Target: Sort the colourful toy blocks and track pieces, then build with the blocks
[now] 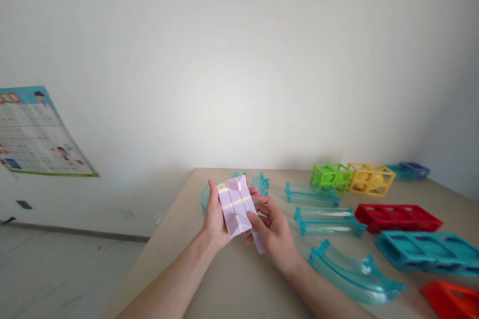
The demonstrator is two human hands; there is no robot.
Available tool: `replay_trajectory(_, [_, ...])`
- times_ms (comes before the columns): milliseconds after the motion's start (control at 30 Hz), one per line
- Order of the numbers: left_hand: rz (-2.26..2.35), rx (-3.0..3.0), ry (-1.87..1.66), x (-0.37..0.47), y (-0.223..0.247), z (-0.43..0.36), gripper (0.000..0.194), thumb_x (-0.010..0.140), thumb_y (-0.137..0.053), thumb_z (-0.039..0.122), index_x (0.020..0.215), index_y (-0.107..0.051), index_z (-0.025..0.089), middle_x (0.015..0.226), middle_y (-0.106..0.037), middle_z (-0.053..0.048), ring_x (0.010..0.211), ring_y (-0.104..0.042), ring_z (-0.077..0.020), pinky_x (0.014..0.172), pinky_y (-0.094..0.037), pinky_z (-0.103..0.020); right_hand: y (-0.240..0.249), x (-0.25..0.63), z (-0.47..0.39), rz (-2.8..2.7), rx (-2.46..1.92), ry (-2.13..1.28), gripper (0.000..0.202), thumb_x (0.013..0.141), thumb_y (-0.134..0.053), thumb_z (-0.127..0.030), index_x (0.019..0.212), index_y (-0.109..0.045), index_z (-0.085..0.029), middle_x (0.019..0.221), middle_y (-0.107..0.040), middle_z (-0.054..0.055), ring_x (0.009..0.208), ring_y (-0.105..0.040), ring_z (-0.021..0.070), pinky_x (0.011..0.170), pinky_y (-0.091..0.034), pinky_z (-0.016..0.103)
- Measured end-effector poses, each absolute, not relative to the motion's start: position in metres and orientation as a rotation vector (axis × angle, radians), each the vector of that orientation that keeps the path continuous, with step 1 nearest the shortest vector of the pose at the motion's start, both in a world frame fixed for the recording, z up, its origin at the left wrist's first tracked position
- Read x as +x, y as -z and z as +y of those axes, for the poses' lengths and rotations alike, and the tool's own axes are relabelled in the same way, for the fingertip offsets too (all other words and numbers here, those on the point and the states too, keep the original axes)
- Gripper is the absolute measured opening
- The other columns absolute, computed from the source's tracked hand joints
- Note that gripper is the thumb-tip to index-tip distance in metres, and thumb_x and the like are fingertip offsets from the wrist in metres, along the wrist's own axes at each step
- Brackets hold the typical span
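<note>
On the far left, a poster hangs on the wall. Toward the middle, the left hand holds the lilac block, its thumb up along the block's left edge. The block is raised above the near part of the table, its face split into smaller squares. Behind the hands, a clear blue piece shows in part. The right hand has its thumb on the block's lower right side, its fingers curled around a narrow lilac part; whether that part is joined to the block cannot be told.

Right of the hands lie two straight tracks, one behind the other, with a curved track nearer. Farther back sit a green frame and, just beside it, a yellow frame. Next come a red frame, a teal frame and, at the lower right edge, an orange piece. A dark blue piece sits at the back right.
</note>
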State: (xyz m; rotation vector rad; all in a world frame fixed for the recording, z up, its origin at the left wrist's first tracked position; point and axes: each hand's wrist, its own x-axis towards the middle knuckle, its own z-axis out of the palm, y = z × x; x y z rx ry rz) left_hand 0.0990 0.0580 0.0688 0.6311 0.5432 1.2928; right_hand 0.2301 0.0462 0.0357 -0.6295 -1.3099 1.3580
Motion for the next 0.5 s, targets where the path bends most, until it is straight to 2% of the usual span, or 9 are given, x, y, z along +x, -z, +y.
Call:
replay_trajectory(100, [0.556, 0.610, -1.368, 0.1011, -0.0691, 0.0567, 0.086, 0.071, -0.035, 0.083, 0.106, -0.066, 0.011, 0.085, -0.071, -0.013, 0.076, -0.068, -0.0291, 0.060, -0.052, -0.037, -0.0353, 0.2302, 0.0450, -1.314, -0.645, -1.368, 0.032, 0.084, -0.063, -0.041, 0.103, -0.047, -0.021, 0.086, -0.060, 0.001, 0.055, -0.060, 0.0119, 0.044, -0.052, 0.024])
replay_trajectory(200, [0.512, 0.587, -1.474, 0.1008, -0.0707, 0.0569, 0.085, 0.071, -0.035, 0.083, 0.104, -0.067, 0.011, 0.082, -0.069, -0.011, 0.073, -0.067, -0.0255, 0.068, -0.054, -0.039, -0.0339, 0.2310, 0.0445, -1.340, -0.707, -1.405, 0.033, 0.085, -0.060, -0.045, 0.103, -0.048, -0.020, 0.073, -0.057, -0.003, 0.047, -0.058, 0.0115, 0.040, -0.049, 0.023])
replay_trajectory(333, [0.430, 0.592, -1.527, 0.0989, -0.0731, 0.0561, 0.082, 0.074, -0.034, 0.081, 0.103, -0.067, 0.012, 0.083, -0.068, -0.010, 0.071, -0.065, -0.0225, 0.071, -0.054, -0.038, -0.0329, 0.2315, 0.0444, -1.420, -0.770, -1.490, 0.037, 0.086, -0.055, -0.052, 0.085, -0.053, -0.015, 0.058, -0.056, -0.003, 0.038, -0.054, 0.0109, 0.036, -0.043, 0.021])
replay_trajectory(500, [0.383, 0.582, -1.508, 0.0983, -0.0755, 0.0523, 0.081, 0.077, -0.032, 0.078, 0.106, -0.066, 0.010, 0.082, -0.065, -0.010, 0.067, -0.062, -0.0204, 0.064, -0.053, -0.034, -0.0356, 0.2327, 0.0437, -1.436, -0.792, -1.546, 0.042, 0.083, -0.057, -0.054, 0.067, -0.052, -0.015, 0.047, -0.053, -0.003, 0.032, -0.047, 0.0090, 0.033, -0.036, 0.019])
